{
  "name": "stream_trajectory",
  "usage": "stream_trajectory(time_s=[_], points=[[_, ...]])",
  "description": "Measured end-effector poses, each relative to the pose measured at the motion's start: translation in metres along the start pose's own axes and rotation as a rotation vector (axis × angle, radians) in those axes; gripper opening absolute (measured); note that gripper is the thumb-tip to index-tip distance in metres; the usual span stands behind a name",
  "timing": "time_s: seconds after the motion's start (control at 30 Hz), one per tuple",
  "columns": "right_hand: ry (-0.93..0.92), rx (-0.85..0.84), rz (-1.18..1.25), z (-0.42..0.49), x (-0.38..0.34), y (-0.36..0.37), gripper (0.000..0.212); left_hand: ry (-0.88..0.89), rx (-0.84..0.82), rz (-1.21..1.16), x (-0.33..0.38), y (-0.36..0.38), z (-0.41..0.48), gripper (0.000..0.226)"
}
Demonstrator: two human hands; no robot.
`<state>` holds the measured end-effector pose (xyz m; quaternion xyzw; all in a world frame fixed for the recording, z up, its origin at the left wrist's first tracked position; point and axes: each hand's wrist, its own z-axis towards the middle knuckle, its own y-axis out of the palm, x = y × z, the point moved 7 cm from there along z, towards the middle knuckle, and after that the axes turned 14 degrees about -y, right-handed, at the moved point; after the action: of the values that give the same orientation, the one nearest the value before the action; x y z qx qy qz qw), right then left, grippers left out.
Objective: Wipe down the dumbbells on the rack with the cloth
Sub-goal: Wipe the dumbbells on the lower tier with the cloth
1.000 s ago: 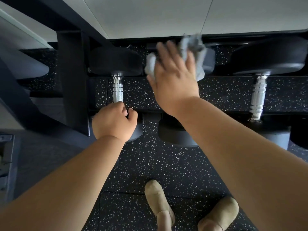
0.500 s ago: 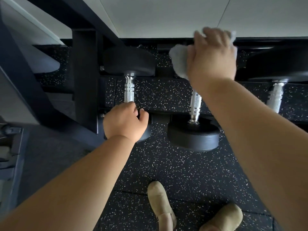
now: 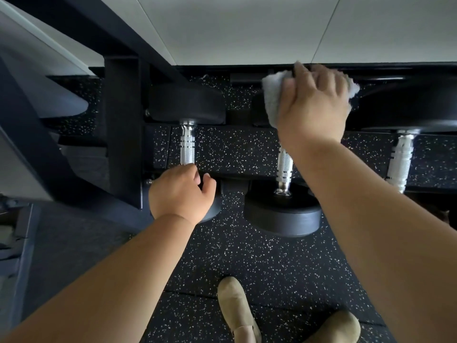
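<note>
R hand (image 3: pixel 314 105) has its fingers curled on the cloth (image 3: pixel 272 100) & presses it on the far head of the middle dumbbell (image 3: pixel 283 211), at the back of the rack (image 3: pixel 122 134). L hand (image 3: pixel 181 191) curls round the near end of the left dumbbell (image 3: pixel 188 105). Push too hard & the middle one may roll or slip off toward the shoes (image 3: pixel 235 310). The cloth could also bunch up & miss spots.

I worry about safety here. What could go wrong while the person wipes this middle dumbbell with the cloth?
1. The right hand presses the cloth on the far head of the middle dumbbell, whose near head overhangs the rack near the shoes. A hard pull might drop it there.
2. The left hand grips the left dumbbell; leaning on it could shift it.
</note>
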<state>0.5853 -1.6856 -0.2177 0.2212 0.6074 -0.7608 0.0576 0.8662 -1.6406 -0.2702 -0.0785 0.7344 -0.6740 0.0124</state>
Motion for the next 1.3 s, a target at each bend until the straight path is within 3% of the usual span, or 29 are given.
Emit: stream_trajectory(time_s=[0.1,0.17,0.23,0.4,0.47,0.63,0.77,0.83,0.87,0.97,1.03,1.17,1.23,1.3], points=[[-0.356,-0.127,-0.216,-0.002,-0.027,0.014,0.065,0.004,0.001,0.007,0.0,0.001,-0.001,0.037],[-0.514,-0.076,-0.179,-0.005,-0.027,0.011,0.054,0.007,0.006,0.002,-0.001,0.0,-0.001,0.037],[-0.475,0.018,-0.125,-0.005,-0.005,0.004,0.044,0.005,0.014,-0.01,0.0,0.0,0.0,0.037],[0.087,-0.038,0.234,-0.004,0.046,0.004,0.052,0.007,0.011,-0.021,0.003,-0.002,0.0,0.035],[0.013,-0.03,0.097,0.002,0.025,-0.001,0.051,0.001,-0.011,-0.004,0.004,-0.001,-0.001,0.036],[-0.421,-0.152,-0.231,0.009,-0.051,0.012,0.039,0.04,-0.037,0.028,0.008,-0.003,-0.002,0.042],[-0.674,-0.258,-0.209,0.002,-0.076,0.03,0.036,0.032,-0.062,0.039,0.007,-0.003,0.0,0.044],[-0.654,-0.256,-0.216,0.006,-0.072,0.019,0.033,0.03,-0.078,0.038,0.006,-0.002,0.0,0.046],[-0.588,-0.269,-0.25,0.01,-0.061,0.011,0.043,0.03,-0.086,0.04,0.006,-0.001,0.001,0.046],[-0.194,-0.265,-0.194,0.015,-0.012,-0.011,0.077,0.032,-0.108,0.053,0.006,0.001,0.001,0.048],[-0.036,-0.204,-0.086,0.009,0.001,-0.009,0.078,0.036,-0.12,0.049,0.006,0.003,0.002,0.048],[-0.259,0.006,-0.219,0.004,-0.042,0.01,0.041,0.04,-0.145,0.055,0.004,0.006,0.002,0.049],[-0.366,-0.024,-0.226,0.006,-0.064,0.021,0.027,0.057,-0.157,0.072,0.006,0.007,0.001,0.048],[-0.43,-0.138,-0.127,0.007,-0.086,0.03,0.029,0.065,-0.18,0.087,0.007,0.007,0.003,0.046]])
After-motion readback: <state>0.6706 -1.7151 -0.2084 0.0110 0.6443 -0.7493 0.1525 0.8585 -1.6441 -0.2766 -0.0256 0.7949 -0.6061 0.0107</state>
